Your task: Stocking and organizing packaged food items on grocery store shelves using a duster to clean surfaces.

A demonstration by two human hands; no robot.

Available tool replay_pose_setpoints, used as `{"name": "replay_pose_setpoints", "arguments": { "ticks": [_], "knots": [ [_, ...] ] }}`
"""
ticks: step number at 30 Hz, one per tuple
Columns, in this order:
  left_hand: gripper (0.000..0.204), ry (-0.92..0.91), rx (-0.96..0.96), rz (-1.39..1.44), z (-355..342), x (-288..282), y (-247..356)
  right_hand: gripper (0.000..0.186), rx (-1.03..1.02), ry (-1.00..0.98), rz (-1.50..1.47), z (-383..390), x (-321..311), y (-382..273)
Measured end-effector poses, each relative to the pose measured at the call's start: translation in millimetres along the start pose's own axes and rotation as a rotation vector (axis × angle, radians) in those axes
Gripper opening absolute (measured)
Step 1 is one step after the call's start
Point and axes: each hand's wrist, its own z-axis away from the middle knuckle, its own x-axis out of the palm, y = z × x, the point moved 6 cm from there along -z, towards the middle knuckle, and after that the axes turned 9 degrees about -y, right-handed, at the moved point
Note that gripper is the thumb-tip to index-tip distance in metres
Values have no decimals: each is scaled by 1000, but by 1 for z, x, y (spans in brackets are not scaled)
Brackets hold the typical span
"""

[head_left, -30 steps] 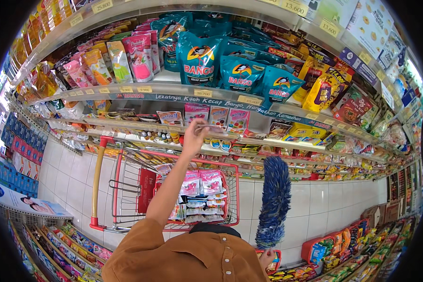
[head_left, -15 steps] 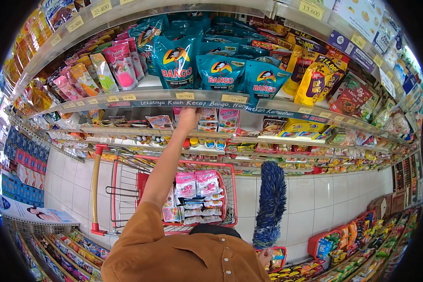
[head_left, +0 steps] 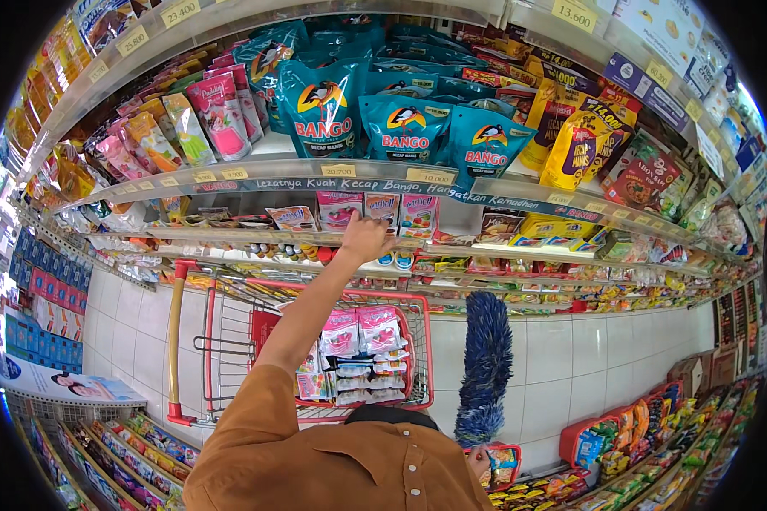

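Observation:
My left hand [head_left: 365, 238] is at the front of a middle shelf, just in front of a row of small upright pouches, a pink one [head_left: 339, 207], an orange and white one [head_left: 382, 207] and another pink one [head_left: 419, 217]. Its fingers are loosely bent and apart, with nothing visible in them. My right hand [head_left: 477, 460], partly seen at the lower right, grips the handle of a fluffy dark blue duster [head_left: 484, 366] held upright. Below my left arm stands a red-framed wire cart [head_left: 423, 349] with stacked pink and white packets [head_left: 339, 332] inside.
Large teal pouches [head_left: 405, 128] fill the shelf above, between pink dessert packets [head_left: 226, 119] and yellow pouches [head_left: 571, 145]. Further shelves [head_left: 494, 251] run below. Tiled floor [head_left: 571, 358] lies around the cart. Red baskets of snacks [head_left: 579, 447] and more racks [head_left: 111, 451] are behind me.
A second ago my left hand held a small packet; it moved into the row under the teal pouches, and now has drawn slightly back and down without it. The duster barely moved.

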Motion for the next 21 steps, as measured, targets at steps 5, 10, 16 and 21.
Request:
{"name": "replay_pose_setpoints", "arguments": {
  "ticks": [5,10,16,21],
  "knots": [
    [67,18,-72,76,-6,5,1,44,85,-17,-3,-12,1,27],
    [78,-107,-96,191,-8,6,-7,36,38,-121,-106,-1,1,-6],
    [63,-66,-79,204,-3,-2,-4,28,-283,103,-29,13,-1,-32],
    [58,118,-42,265,0,-19,-11,28,-345,72,43,-5,9,-7]
  ]
}}
